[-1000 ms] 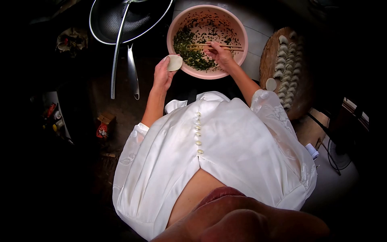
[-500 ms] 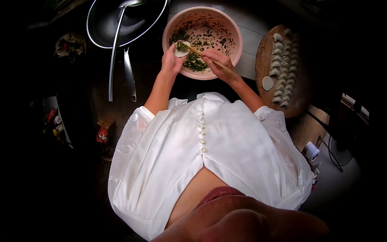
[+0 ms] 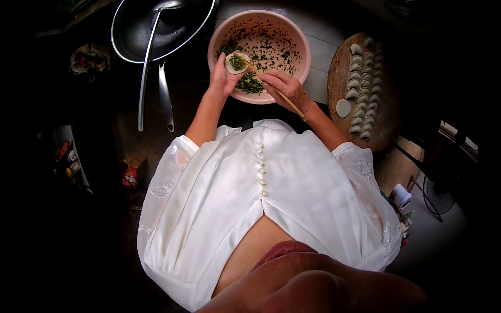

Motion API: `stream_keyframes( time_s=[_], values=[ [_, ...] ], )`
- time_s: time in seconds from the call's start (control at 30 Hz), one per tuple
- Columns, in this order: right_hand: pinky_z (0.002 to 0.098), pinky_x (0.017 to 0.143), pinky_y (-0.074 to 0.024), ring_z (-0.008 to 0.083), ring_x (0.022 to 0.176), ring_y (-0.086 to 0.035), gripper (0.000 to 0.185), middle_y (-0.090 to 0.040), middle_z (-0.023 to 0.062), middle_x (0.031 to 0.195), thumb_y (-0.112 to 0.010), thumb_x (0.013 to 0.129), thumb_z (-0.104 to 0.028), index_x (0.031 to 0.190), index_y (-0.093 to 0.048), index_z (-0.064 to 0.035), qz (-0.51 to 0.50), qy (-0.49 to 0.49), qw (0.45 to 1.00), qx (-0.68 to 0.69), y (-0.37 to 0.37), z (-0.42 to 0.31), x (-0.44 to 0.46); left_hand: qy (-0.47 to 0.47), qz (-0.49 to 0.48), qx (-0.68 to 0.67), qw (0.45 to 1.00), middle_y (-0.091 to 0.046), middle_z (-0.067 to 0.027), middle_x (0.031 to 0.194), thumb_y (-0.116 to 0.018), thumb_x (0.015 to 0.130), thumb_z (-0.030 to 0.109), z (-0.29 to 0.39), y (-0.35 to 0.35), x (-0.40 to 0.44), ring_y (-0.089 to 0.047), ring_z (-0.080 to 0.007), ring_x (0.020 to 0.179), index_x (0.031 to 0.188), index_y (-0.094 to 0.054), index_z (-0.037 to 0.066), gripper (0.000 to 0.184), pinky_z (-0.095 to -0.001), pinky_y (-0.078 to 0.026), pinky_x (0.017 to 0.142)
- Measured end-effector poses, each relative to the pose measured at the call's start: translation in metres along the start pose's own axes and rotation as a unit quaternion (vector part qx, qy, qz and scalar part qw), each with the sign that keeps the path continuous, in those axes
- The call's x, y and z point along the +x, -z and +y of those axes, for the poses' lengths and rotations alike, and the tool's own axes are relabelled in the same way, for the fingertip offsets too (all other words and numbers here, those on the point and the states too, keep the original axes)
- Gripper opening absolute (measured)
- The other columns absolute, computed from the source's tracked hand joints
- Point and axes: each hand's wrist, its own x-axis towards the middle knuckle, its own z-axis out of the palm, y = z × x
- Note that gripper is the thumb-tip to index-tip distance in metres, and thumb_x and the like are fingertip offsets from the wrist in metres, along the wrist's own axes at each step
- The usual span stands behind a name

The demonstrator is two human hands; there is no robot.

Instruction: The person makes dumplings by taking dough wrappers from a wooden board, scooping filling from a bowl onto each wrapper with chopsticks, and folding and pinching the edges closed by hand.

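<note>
My left hand [image 3: 223, 79] is closed around the edge of a round dumpling wrapper [image 3: 230, 68], with a mound of green filling [image 3: 238, 62] on its middle. In my right hand [image 3: 287, 88] is a pair of chopsticks [image 3: 290, 103], their tips touching the filling. Both hands are over the near part of a pink basin [image 3: 307, 57], which has chopped green filling [image 3: 250, 84] at its bottom and bits stuck to its wall.
On the right, a round wooden board [image 3: 339, 68] bears rows of folded dumplings [image 3: 365, 86] and one flat wrapper [image 3: 343, 108]. A wok [image 3: 130, 36] stands at upper left, with a long-handled ladle [image 3: 148, 73] across its rim. A metal-handled utensil [image 3: 165, 96] lies below it.
My right hand has shifted slightly right and down, and the chopsticks point more steeply. The wrapper in my left hand now faces up more, its filling more spread out.
</note>
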Motion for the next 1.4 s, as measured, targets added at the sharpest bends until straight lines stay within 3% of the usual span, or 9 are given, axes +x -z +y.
stream_keyframes(
  time_s=[0.53, 0.63, 0.7, 0.77, 0.83, 0.87, 1.17, 1.27, 1.4],
  values=[
    [0.0344, 0.076, -0.0605, 0.0279, 0.089, -0.072, 0.023, -0.069, 0.0121, 0.099, -0.075, 0.085, -0.003, 0.108, -0.071, -0.0038, -0.010, 0.024, 1.000, -0.001, 0.002, 0.003, -0.002, 0.016, -0.013, 0.018, 1.000, -0.061, -0.0214, 0.127, -0.022, 0.112, 0.042, 0.001, -0.001, -0.007, -0.062, -0.0366, 0.119, 0.129, -0.053, -0.002, 0.057, -0.0534, -0.053, 0.103],
    [0.0317, 0.076, -0.0607, 0.0229, 0.088, -0.073, 0.017, -0.071, 0.0123, 0.097, -0.071, 0.091, -0.004, 0.107, -0.072, -0.0023, 0.016, -0.047, 0.996, 0.075, 0.007, 0.002, -0.004, 0.011, -0.010, 0.017, 1.000, -0.060, -0.0220, 0.127, -0.022, 0.112, 0.041, 0.002, -0.004, -0.012, -0.062, -0.0376, 0.120, 0.130, -0.052, -0.003, 0.057, -0.0531, -0.055, 0.101],
    [0.0298, 0.077, -0.0607, 0.0185, 0.088, -0.072, 0.015, -0.072, 0.0123, 0.096, -0.066, 0.096, -0.006, 0.109, -0.071, -0.0005, 0.104, -0.230, 0.935, 0.250, 0.007, 0.007, -0.007, -0.011, 0.013, 0.014, 1.000, -0.059, -0.0229, 0.128, -0.023, 0.112, 0.041, 0.003, -0.008, -0.016, -0.061, -0.0387, 0.120, 0.132, -0.049, -0.005, 0.057, -0.0530, -0.056, 0.099],
    [0.0284, 0.077, -0.0611, 0.0168, 0.085, -0.072, 0.019, -0.072, 0.0122, 0.098, -0.062, 0.101, -0.012, 0.111, -0.070, 0.0020, 0.134, -0.264, 0.919, 0.261, 0.008, 0.016, -0.003, 0.001, 0.002, 0.007, 1.000, -0.059, -0.0234, 0.128, -0.023, 0.112, 0.041, 0.002, 0.002, -0.012, -0.061, -0.0389, 0.120, 0.134, -0.048, -0.006, 0.057, -0.0531, -0.056, 0.099],
    [0.0272, 0.076, -0.0609, 0.0181, 0.083, -0.073, 0.025, -0.072, 0.0125, 0.098, -0.060, 0.103, -0.017, 0.114, -0.068, 0.0038, 0.182, -0.366, 0.845, 0.346, 0.005, 0.038, -0.005, 0.012, -0.009, 0.000, 1.000, -0.059, -0.0240, 0.129, -0.024, 0.112, 0.041, 0.004, 0.008, -0.011, -0.061, -0.0390, 0.120, 0.136, -0.046, -0.007, 0.058, -0.0531, -0.057, 0.098],
    [0.0276, 0.078, -0.0619, 0.0202, 0.086, -0.074, 0.030, -0.072, 0.0146, 0.100, -0.057, 0.105, -0.020, 0.118, -0.066, 0.0053, 0.172, -0.393, 0.833, 0.350, 0.002, 0.048, -0.009, 0.010, -0.012, -0.005, 1.000, -0.057, -0.0244, 0.132, -0.025, 0.112, 0.039, 0.005, 0.010, -0.013, -0.060, -0.0400, 0.122, 0.137, -0.045, -0.007, 0.056, -0.0533, -0.056, 0.100],
    [0.0290, 0.077, -0.0625, 0.0221, 0.086, -0.074, 0.033, -0.073, 0.0169, 0.099, -0.061, 0.103, -0.022, 0.116, -0.065, 0.0075, 0.076, -0.476, 0.822, 0.302, -0.064, 0.105, -0.038, -0.030, 0.008, -0.009, 0.999, -0.055, -0.0261, 0.137, -0.027, 0.112, 0.039, 0.024, 0.037, -0.041, -0.056, -0.0419, 0.127, 0.139, -0.044, -0.007, 0.056, -0.0519, -0.052, 0.106],
    [0.0295, 0.079, -0.0630, 0.0246, 0.088, -0.074, 0.034, -0.073, 0.0191, 0.101, -0.061, 0.103, -0.023, 0.114, -0.065, 0.0097, 0.102, -0.520, 0.755, 0.385, -0.076, 0.092, -0.027, -0.043, 0.034, -0.013, 0.998, -0.055, -0.0263, 0.137, -0.026, 0.112, 0.038, 0.024, 0.043, -0.050, -0.054, -0.0426, 0.129, 0.140, -0.044, -0.007, 0.056, -0.0526, -0.051, 0.107],
    [0.0278, 0.080, -0.0624, 0.0226, 0.085, -0.074, 0.037, -0.073, 0.0176, 0.098, -0.061, 0.102, -0.025, 0.115, -0.067, 0.0089, 0.121, -0.553, 0.713, 0.414, -0.090, 0.099, -0.028, -0.037, 0.033, -0.044, 0.998, -0.054, -0.0274, 0.137, -0.026, 0.112, 0.038, 0.022, 0.054, -0.053, -0.054, -0.0428, 0.130, 0.139, -0.043, -0.008, 0.056, -0.0534, -0.051, 0.107]
  ],
)
